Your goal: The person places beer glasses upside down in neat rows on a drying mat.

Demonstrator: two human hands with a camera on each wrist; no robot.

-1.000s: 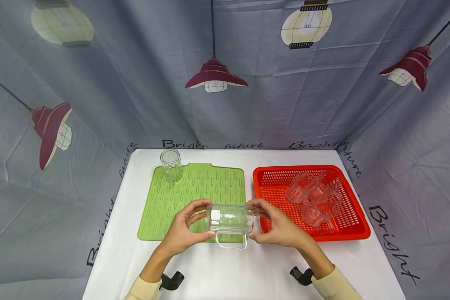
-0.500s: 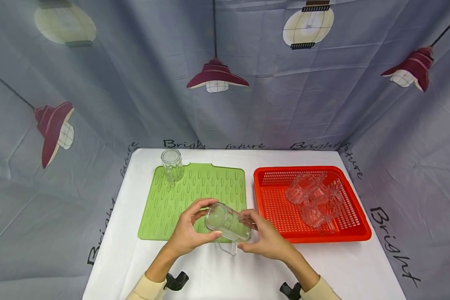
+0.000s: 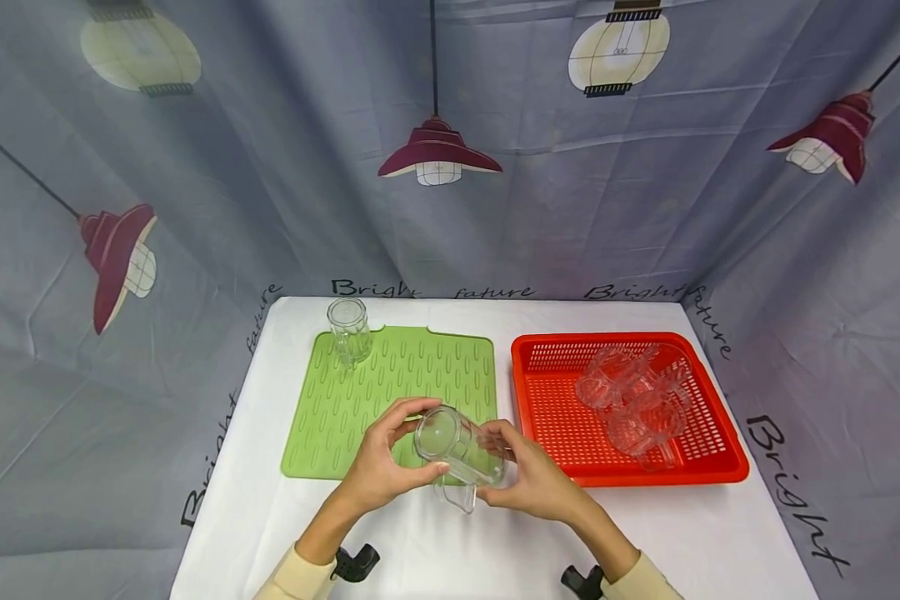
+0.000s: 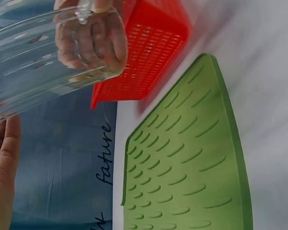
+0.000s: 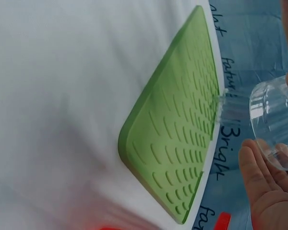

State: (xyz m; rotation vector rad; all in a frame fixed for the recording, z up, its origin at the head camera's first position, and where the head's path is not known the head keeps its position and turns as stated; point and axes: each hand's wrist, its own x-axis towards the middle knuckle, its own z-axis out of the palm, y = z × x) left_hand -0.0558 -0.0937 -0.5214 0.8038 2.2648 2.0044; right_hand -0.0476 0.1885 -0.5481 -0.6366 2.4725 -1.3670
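A clear glass mug is held tilted in the air over the front edge of the green mat, its handle toward the person. My left hand grips its upper left end between thumb and fingers. Around the lower right end curl the fingers of my right hand. In the left wrist view, right-hand fingers show through the glass wall of the mug. The green ribbed mat lies flat on the table. Another glass mug stands on its back left corner.
To the right sits a red perforated plastic basket with several glass mugs lying in its right part. A white cloth covers the table. Behind and beside it hangs a grey printed curtain.
The mug has turned from lying level to tilted, its left end now raised and facing up toward the head camera. My right hand has moved left and slightly down with it.
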